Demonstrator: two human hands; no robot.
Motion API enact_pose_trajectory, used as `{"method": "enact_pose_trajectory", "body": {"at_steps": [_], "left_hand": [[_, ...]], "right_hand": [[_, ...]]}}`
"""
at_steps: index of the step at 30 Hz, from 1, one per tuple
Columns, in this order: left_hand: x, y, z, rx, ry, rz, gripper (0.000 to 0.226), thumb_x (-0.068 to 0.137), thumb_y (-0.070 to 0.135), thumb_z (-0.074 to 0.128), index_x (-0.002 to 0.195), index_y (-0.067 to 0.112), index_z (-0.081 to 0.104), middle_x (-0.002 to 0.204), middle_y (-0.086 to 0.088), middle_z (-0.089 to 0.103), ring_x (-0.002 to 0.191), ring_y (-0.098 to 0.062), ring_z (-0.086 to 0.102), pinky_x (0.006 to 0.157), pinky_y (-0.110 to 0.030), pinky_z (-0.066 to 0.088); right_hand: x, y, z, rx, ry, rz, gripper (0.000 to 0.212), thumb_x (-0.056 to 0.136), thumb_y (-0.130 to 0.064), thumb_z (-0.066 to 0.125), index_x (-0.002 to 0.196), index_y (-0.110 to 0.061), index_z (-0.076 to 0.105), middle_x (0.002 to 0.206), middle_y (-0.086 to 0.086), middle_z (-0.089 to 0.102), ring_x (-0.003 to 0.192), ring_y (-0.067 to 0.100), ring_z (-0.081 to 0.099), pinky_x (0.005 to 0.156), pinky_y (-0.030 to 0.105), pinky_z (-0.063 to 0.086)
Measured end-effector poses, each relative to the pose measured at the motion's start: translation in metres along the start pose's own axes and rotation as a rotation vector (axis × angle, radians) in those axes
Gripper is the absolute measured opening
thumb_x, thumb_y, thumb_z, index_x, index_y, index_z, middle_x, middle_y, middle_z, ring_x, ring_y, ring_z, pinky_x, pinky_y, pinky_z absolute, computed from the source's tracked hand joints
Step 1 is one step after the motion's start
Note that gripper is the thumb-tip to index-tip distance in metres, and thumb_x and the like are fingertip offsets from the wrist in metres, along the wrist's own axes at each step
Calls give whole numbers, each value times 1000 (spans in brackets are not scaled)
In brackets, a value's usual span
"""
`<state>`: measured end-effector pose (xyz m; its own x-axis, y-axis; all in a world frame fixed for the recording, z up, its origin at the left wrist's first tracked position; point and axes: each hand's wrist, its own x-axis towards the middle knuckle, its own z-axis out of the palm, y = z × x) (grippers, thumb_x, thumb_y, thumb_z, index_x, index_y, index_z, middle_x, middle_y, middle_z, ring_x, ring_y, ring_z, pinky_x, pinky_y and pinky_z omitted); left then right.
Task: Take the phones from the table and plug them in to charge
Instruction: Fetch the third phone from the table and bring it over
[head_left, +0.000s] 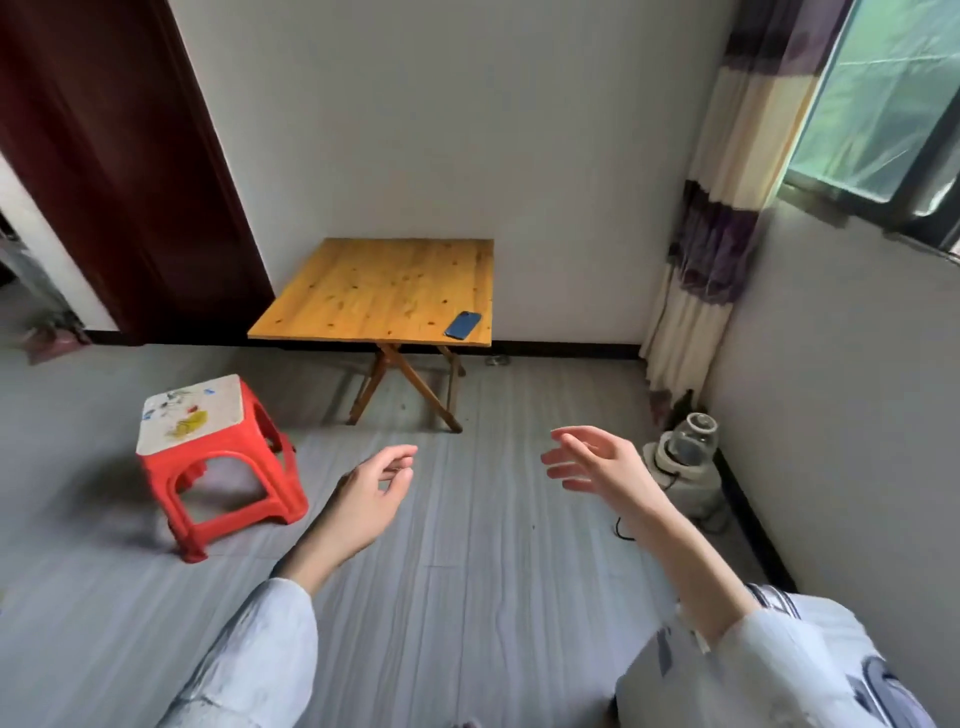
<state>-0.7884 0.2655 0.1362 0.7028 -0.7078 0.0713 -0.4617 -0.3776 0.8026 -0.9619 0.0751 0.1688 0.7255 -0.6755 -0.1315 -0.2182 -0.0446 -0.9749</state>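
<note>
A blue phone (463, 325) lies flat near the front right corner of a small wooden folding table (363, 291) that stands against the far wall. My left hand (371, 493) hovers above the floor well short of the table, fingers loosely curled and holding nothing. My right hand (597, 460) is raised beside it with fingers spread and relaxed, also empty. Both hands are some way in front of the table and touch nothing. No charger or socket shows clearly.
A red plastic stool (218, 457) stands on the grey floor to the left. A blender-like appliance (685, 462) with a black cord sits by the right wall. A striped curtain (722, 223) hangs beside the window, and a dark red door (119, 166) is at the left.
</note>
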Motion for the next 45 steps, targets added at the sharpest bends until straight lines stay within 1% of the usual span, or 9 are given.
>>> {"method": "enact_pose_trajectory", "body": {"at_steps": [4, 9, 17, 21, 27, 32, 36, 40, 45], "left_hand": [[109, -30, 0, -16, 31, -10, 29, 91, 9, 48, 118, 12, 56, 114, -5, 62, 103, -12, 57, 91, -21, 39], [249, -55, -6, -38, 34, -54, 28, 92, 10, 46, 118, 10, 55, 118, -12, 61, 107, -19, 57, 93, -26, 40], [425, -95, 33, -10, -110, -196, 29, 93, 16, 44, 121, 15, 53, 123, -8, 58, 106, -12, 53, 87, -22, 38], [509, -123, 59, -7, -116, -299, 30, 93, 16, 45, 122, 14, 52, 123, -10, 58, 104, -14, 53, 87, -23, 39], [605, -160, 97, 20, -184, -536, 35, 92, 13, 47, 126, 8, 49, 126, -15, 57, 110, -22, 55, 88, -22, 39], [672, -192, 119, 102, -203, -620, 43, 92, 17, 47, 134, 9, 39, 138, -12, 46, 126, -24, 44, 100, -29, 35], [737, -220, 146, 231, -194, -591, 55, 92, 25, 47, 140, 11, 27, 144, -13, 35, 133, -27, 34, 106, -36, 32], [801, -248, 185, 357, -195, -492, 69, 89, 33, 52, 143, 8, 18, 148, -14, 29, 135, -29, 29, 107, -41, 30], [843, -270, 216, 413, -237, -505, 88, 82, 43, 59, 144, 7, 8, 151, -15, 21, 137, -33, 21, 110, -46, 28]], "right_hand": [[122, -13, 14, -34, -11, -37, 17, 93, -22, 48, 100, -15, 62, 82, 1, 71, 76, 17, 68, 77, 32, 53], [256, -29, 23, -63, -39, -20, 18, 94, -21, 48, 106, -14, 60, 87, 1, 70, 84, 17, 68, 79, 30, 53], [438, -6, 9, -67, -28, 113, 21, 94, -20, 48, 108, -11, 60, 92, 6, 70, 86, 20, 67, 80, 32, 53], [542, 11, 8, -51, -67, 162, 22, 94, -21, 47, 109, -9, 60, 91, 6, 69, 85, 21, 66, 76, 29, 52], [670, 40, 12, -50, -144, 322, 28, 94, -23, 47, 112, -6, 59, 93, 8, 68, 87, 23, 65, 83, 36, 52], [745, 68, 24, -69, -158, 451, 28, 95, -21, 45, 115, -5, 57, 106, 17, 67, 102, 33, 63, 90, 43, 50], [791, 99, 33, -91, -137, 550, 27, 95, -19, 45, 115, -5, 57, 110, 20, 66, 103, 36, 61, 91, 45, 49], [824, 134, 43, -77, -83, 644, 29, 95, -20, 46, 118, -5, 56, 101, 12, 65, 89, 25, 61, 87, 40, 50], [848, 158, 58, -42, -49, 751, 28, 95, -22, 45, 118, -9, 56, 98, 6, 65, 89, 21, 61, 76, 29, 51]]}}
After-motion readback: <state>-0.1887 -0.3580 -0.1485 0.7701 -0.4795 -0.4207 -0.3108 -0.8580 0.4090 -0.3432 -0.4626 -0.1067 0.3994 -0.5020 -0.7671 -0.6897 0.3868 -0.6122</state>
